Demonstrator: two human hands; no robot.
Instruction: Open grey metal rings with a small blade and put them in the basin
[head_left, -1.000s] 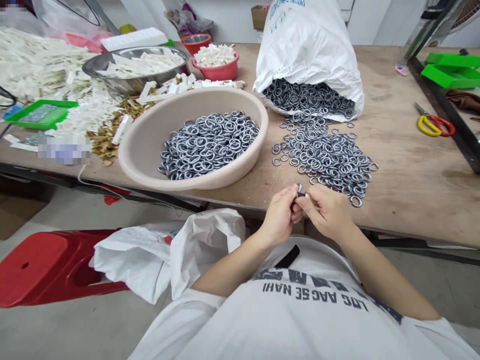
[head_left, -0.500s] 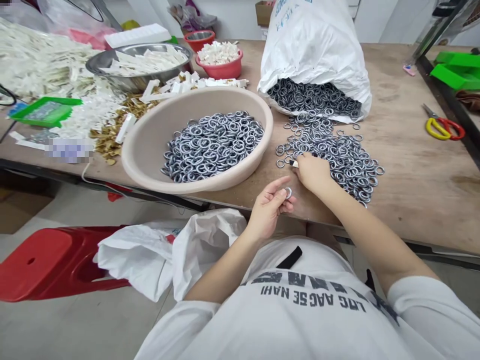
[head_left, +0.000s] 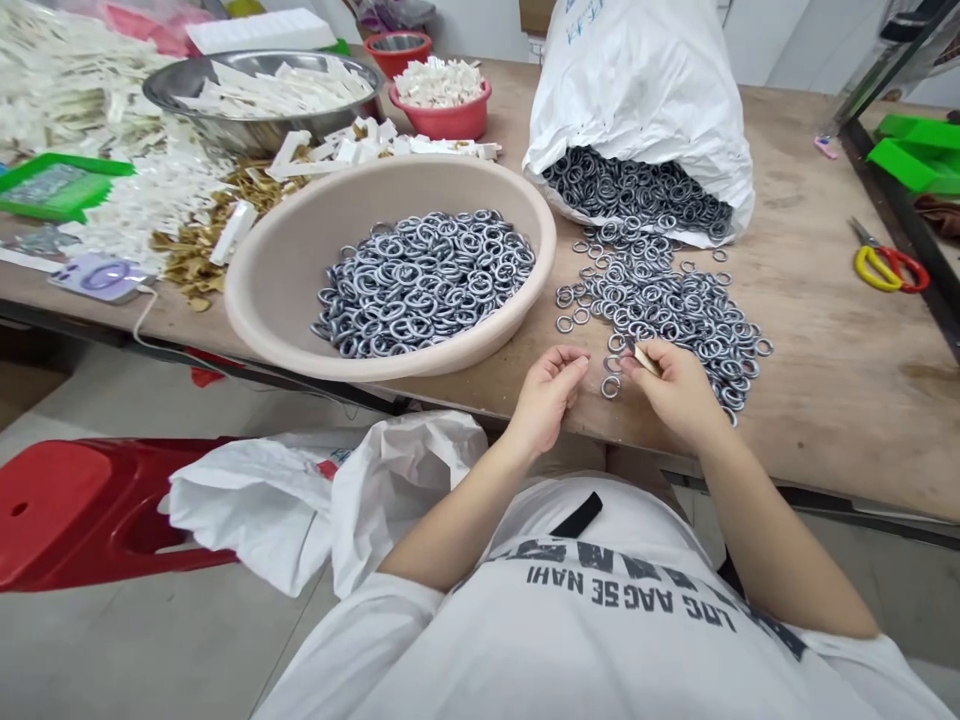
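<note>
My left hand (head_left: 547, 398) is over the table's front edge, thumb and fingertips pinched together; whatever lies in the pinch, if anything, is hidden. Just right of it, my right hand (head_left: 675, 395) grips a small pale tool (head_left: 645, 360) with a dark tip, its exact kind unclear. That tip is at the near left edge of a loose pile of grey rings (head_left: 690, 310). A few rings, such as a single ring (head_left: 610, 386), lie between my hands. To the left stands a large beige basin (head_left: 300, 345) with many grey rings (head_left: 427, 285) inside.
A white sack (head_left: 637, 90) lies with its mouth toward me, rings spilling out. Scissors (head_left: 885, 265) are at the right. Behind the basin are a steel bowl (head_left: 330, 120) and a red bowl (head_left: 450, 118) of white pieces. A red stool (head_left: 60, 510) stands below left.
My right hand has drawn back toward me and right, off the pile's left side, still with the tool. The ring seen in my left fingers is out of sight; those fingers have closed.
</note>
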